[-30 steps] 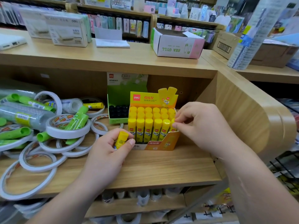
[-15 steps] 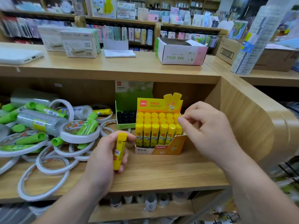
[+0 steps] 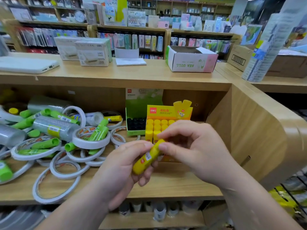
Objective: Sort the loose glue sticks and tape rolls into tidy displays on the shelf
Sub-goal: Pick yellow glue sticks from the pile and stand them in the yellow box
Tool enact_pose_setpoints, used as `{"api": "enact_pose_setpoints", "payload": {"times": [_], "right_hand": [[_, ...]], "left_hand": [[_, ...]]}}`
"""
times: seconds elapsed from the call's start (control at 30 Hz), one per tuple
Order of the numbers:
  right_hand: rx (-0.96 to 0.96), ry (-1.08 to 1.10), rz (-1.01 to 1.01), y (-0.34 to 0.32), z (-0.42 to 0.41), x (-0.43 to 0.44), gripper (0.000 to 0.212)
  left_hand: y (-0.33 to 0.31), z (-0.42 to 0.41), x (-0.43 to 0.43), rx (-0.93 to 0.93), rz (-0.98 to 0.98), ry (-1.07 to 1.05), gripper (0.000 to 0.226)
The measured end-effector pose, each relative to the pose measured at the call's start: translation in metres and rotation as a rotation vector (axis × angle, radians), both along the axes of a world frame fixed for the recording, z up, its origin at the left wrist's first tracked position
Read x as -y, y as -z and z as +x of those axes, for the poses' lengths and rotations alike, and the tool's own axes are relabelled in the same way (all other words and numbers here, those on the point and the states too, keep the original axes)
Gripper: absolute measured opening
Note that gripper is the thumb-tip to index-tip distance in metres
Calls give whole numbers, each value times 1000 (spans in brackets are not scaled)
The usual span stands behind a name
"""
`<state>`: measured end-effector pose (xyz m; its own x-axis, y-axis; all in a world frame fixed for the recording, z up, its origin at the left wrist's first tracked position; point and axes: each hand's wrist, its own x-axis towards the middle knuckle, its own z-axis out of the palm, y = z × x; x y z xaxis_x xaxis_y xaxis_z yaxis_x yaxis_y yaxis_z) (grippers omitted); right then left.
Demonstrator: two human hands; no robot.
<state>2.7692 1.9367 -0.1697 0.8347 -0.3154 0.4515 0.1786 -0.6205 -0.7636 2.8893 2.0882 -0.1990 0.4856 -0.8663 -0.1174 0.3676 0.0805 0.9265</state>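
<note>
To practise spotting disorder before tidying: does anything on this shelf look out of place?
Yes. On the left of the shelf, tape rolls and green glue sticks lie jumbled in a heap, sticks across rolls. One loose yellow glue stick lies among them at the back, away from the yellow display box.

Both forearms reach in from below and converge, the left hand (image 3: 123, 166) curling its fingers round a yellow glue stick (image 3: 147, 160) while the right hand (image 3: 197, 150) pinches its upper end between thumb and forefinger.
</note>
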Motion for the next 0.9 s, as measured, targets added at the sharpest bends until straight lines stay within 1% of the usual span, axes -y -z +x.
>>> {"api": "enact_pose_setpoints", "payload": {"times": [0.1, 0.13, 0.2, 0.27, 0.33, 0.4, 0.47, 0.5, 0.6, 0.63, 0.7, 0.77, 0.83, 0.87, 0.9], "right_hand": [[100, 94, 178, 3, -4, 3, 15], [106, 113, 205, 4, -4, 3, 16], [89, 117, 226, 6, -5, 1, 17], [56, 92, 212, 10, -5, -3, 18], [-20, 79, 163, 10, -4, -6, 22], [-78, 58, 129, 8, -3, -7, 21], [-48, 36, 135, 5, 0, -7, 16], [-25, 37, 144, 3, 3, -7, 16], [-4, 27, 157, -3, 10, -4, 23], [-8, 18, 155, -5, 12, -2, 22], [-20, 5, 135, -8, 14, 2, 13], [-49, 9, 105, -9, 16, 4, 6], [-69, 51, 30, -10, 17, 5, 2], [-59, 92, -6, -9, 18, 6, 2], [-40, 138, -36, -9, 19, 8, 3]], "left_hand": [[0, 2, 0, -63, -60, -103, 17], [-1, 2, 0, -87, -80, -140, 21], [0, 4, 2, -114, -122, -203, 31], [-1, 6, 4, -83, -149, -260, 31], [-2, 8, 6, -7, -162, -304, 27], [-5, 9, 6, 73, -158, -311, 23], [-9, 9, 6, 169, -167, -280, 16], [-9, 8, 7, 227, -168, -265, 17], [-9, 9, 9, 393, -151, -268, 21], [-9, 10, 9, 460, -144, -269, 21], [-7, 12, 9, 587, -137, -256, 23], [-5, 14, 9, 659, -131, -255, 26], [-1, 16, 8, 714, -112, -265, 29], [3, 20, 7, 779, -82, -287, 30], [9, 26, 5, 888, -36, -322, 28]]}}
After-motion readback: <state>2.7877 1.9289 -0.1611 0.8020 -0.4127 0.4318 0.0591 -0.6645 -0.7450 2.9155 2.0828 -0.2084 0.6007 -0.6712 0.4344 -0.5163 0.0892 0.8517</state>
